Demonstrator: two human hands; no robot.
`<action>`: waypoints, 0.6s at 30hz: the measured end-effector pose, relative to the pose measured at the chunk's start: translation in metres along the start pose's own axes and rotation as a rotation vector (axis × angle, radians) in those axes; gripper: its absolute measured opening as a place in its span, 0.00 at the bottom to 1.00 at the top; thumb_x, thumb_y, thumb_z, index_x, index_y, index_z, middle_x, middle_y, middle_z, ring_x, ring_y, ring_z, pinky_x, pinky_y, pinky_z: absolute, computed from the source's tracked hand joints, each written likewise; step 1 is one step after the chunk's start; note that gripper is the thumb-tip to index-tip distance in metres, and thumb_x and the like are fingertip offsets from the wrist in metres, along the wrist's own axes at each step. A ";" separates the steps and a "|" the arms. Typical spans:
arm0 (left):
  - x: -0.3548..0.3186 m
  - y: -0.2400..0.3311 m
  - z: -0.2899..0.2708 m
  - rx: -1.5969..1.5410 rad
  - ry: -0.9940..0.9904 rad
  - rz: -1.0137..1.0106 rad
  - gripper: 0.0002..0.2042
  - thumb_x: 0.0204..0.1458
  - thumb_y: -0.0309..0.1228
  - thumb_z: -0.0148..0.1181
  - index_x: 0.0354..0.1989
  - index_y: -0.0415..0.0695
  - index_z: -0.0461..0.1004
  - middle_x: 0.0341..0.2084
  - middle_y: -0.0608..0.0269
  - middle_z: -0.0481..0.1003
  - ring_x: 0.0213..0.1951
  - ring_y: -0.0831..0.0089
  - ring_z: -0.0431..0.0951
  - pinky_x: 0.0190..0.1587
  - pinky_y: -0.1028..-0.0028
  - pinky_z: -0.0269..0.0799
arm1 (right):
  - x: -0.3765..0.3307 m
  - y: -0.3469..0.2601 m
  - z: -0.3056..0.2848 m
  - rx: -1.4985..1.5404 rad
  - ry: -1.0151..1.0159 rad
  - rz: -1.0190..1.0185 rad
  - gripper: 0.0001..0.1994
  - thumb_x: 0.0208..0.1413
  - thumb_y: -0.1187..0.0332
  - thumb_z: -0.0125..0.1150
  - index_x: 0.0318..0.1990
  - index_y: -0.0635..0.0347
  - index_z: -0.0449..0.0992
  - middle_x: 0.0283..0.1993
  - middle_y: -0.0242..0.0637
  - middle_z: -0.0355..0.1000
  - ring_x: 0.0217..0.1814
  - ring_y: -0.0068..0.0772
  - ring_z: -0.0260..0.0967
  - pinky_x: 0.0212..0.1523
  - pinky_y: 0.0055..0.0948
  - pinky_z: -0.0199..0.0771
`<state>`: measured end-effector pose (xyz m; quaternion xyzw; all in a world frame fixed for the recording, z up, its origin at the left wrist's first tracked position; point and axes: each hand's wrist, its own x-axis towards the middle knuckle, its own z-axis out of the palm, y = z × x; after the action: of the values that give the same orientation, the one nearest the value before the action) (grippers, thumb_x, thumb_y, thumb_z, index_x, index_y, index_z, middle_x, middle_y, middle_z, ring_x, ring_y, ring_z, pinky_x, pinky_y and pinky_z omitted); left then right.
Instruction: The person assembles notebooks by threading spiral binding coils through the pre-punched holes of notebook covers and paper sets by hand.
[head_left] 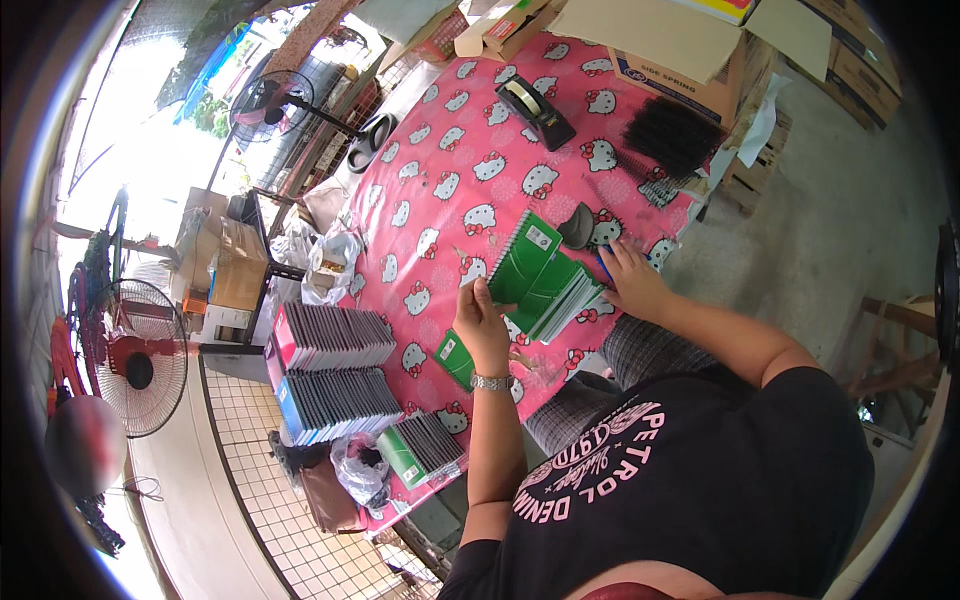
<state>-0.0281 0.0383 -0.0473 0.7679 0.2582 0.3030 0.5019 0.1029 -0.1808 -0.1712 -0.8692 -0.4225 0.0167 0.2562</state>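
Note:
My left hand (482, 325) is closed, its fingertips pinching the lower left edge of a green spiral notebook (528, 258), which is tilted with its coil along the left side. Beside and partly under that notebook lies a stack of green notebooks (562, 305), white page edges facing right. At the right of the stack, my right hand (637, 282) has its fingers bent around a small blue object (604, 264), mostly hidden, whose kind does not show. Another green notebook (455, 360) lies by my left wrist. A dark grey curved piece (577, 226) sits just beyond the stack.
A pink cat-print cloth (430, 210) covers the table. Rows of notebooks (335, 340) stand at the left. Farther away are a tape dispenser (537, 110), a pile of black coils (672, 135) and a cardboard box (680, 85). Fans (140, 355) stand beyond the left edge.

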 end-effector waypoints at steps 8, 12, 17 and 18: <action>0.007 -0.007 0.003 0.086 -0.071 -0.007 0.11 0.62 0.27 0.57 0.48 0.35 0.68 0.36 0.59 0.74 0.31 0.77 0.78 0.27 0.77 0.81 | -0.003 0.015 -0.003 0.239 0.126 0.107 0.35 0.46 0.64 0.69 0.63 0.60 0.65 0.62 0.50 0.62 0.65 0.52 0.58 0.67 0.48 0.54; 0.000 0.002 0.012 0.015 -0.008 0.095 0.11 0.62 0.28 0.57 0.48 0.34 0.68 0.34 0.60 0.74 0.31 0.77 0.78 0.25 0.77 0.80 | -0.007 -0.016 -0.036 0.510 0.435 -0.020 0.37 0.42 0.65 0.69 0.64 0.59 0.65 0.59 0.46 0.63 0.63 0.50 0.59 0.66 0.45 0.56; 0.000 -0.009 0.004 0.012 -0.013 0.044 0.10 0.61 0.25 0.58 0.48 0.35 0.70 0.27 0.66 0.71 0.25 0.82 0.73 0.27 0.76 0.82 | -0.002 -0.075 -0.087 0.482 0.260 -0.297 0.36 0.41 0.63 0.69 0.62 0.57 0.68 0.60 0.42 0.63 0.62 0.47 0.60 0.65 0.44 0.58; 0.000 -0.011 0.003 0.013 -0.013 0.041 0.09 0.61 0.25 0.58 0.47 0.35 0.71 0.27 0.66 0.72 0.25 0.82 0.73 0.28 0.77 0.81 | 0.002 -0.083 -0.091 0.491 0.240 -0.345 0.35 0.42 0.63 0.69 0.62 0.57 0.68 0.60 0.42 0.64 0.62 0.46 0.60 0.64 0.44 0.59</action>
<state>-0.0268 0.0405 -0.0589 0.7782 0.2409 0.3066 0.4923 0.0663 -0.1766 -0.0536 -0.6928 -0.5137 -0.0282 0.5053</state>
